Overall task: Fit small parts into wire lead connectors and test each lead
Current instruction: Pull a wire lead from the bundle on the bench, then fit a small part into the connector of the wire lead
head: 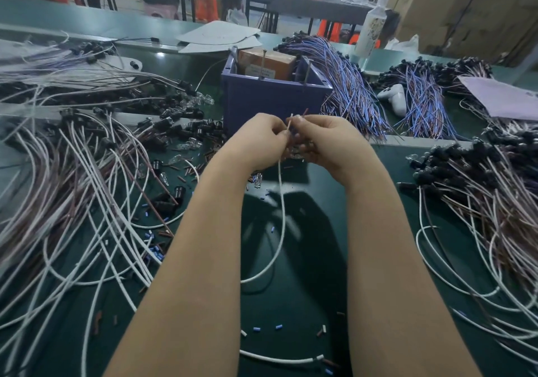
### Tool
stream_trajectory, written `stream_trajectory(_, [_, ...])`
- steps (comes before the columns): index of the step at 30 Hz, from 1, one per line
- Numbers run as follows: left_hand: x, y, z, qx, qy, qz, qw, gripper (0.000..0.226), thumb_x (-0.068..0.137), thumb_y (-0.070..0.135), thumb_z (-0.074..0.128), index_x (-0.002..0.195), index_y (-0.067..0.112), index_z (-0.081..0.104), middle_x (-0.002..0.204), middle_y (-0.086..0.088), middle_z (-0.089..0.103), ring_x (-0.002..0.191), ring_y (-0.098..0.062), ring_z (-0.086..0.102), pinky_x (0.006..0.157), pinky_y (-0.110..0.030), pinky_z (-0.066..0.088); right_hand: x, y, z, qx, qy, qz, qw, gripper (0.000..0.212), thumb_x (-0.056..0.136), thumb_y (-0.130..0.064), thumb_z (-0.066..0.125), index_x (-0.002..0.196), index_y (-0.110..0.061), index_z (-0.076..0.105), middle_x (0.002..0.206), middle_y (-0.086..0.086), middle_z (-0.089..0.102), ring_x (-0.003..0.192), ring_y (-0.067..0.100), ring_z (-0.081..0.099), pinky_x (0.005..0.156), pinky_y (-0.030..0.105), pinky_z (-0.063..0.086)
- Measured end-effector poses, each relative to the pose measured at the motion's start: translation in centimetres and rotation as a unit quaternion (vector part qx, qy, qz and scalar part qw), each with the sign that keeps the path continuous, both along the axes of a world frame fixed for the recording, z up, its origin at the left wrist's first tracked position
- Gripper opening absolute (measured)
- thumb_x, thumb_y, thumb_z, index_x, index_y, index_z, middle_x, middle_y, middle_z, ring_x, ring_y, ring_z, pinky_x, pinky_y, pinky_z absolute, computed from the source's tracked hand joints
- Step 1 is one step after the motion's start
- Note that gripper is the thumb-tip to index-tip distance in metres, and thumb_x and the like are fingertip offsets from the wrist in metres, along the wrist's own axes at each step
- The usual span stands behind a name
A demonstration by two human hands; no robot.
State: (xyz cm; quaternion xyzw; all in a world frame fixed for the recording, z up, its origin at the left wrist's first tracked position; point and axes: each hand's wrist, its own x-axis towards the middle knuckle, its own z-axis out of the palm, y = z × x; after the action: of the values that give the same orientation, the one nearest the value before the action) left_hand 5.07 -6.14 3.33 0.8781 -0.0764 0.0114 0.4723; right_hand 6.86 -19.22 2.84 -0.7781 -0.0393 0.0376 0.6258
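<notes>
Working just in front of the purple box (273,100), the left hand (256,141) and right hand (329,138), close together, both pinch the top end of one white lead (281,202), and the large lead piles (480,202) on the tabletop (305,260) suggest much work remains.

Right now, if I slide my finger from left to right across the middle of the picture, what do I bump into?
White and brown wire pile → left hand → right hand → wire pile with black connectors.
</notes>
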Motion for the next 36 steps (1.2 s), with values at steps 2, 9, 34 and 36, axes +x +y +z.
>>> stream_trajectory(2, [0.1, 0.1, -0.1, 0.014, -0.007, 0.01, 1.0, 0.024, 0.099, 0.013, 0.042, 0.088, 0.011, 0.063, 0.067, 0.002, 0.06, 0.055, -0.007, 0.051, 0.044, -0.006, 0.036, 0.1, -0.3, 0.4, 0.064, -0.026, -0.047, 0.997, 0.014, 0.095, -0.011, 0.055, 0.102, -0.004, 0.065, 0.07, 0.004, 0.059, 0.053, 0.008, 0.05, 0.052, 0.017, 0.046])
stream_trajectory(9, [0.2, 0.2, 0.2, 0.013, -0.013, 0.0, 1.0, 0.022, 0.099, 0.018, 0.044, 0.09, 0.014, 0.065, 0.067, 0.005, 0.061, 0.057, -0.005, 0.053, 0.049, -0.006, 0.04, 0.2, -0.5, 0.8, 0.041, -0.085, -0.066, 0.993, 0.017, 0.091, -0.003, 0.058, 0.081, -0.013, 0.066, 0.07, 0.006, 0.063, 0.057, 0.006, 0.06, 0.058, 0.016, 0.051])
stream_trajectory(34, [-0.2, 0.1, 0.3, 0.041, -0.006, -0.033, 0.999, 0.035, 0.098, 0.016, 0.045, 0.067, 0.023, 0.06, 0.062, 0.004, 0.059, 0.06, -0.013, 0.053, 0.06, -0.019, 0.044, 0.2, 0.3, -0.2, 0.089, -0.081, -0.111, 0.987, 0.018, 0.087, 0.003, 0.061, 0.074, -0.009, 0.063, 0.064, 0.006, 0.059, 0.055, 0.013, 0.054, 0.059, 0.021, 0.05])
stream_trajectory(36, [-0.3, 0.4, 0.4, 0.054, 0.007, -0.036, 0.998, 0.033, 0.097, 0.016, 0.047, 0.068, 0.022, 0.062, 0.063, 0.005, 0.061, 0.064, -0.013, 0.056, 0.066, -0.021, 0.046, 0.4, -0.3, -0.4, 0.086, -0.097, -0.169, 0.977, 0.019, 0.088, 0.002, 0.059, 0.074, -0.011, 0.061, 0.065, 0.004, 0.059, 0.056, 0.011, 0.053, 0.058, 0.018, 0.049])
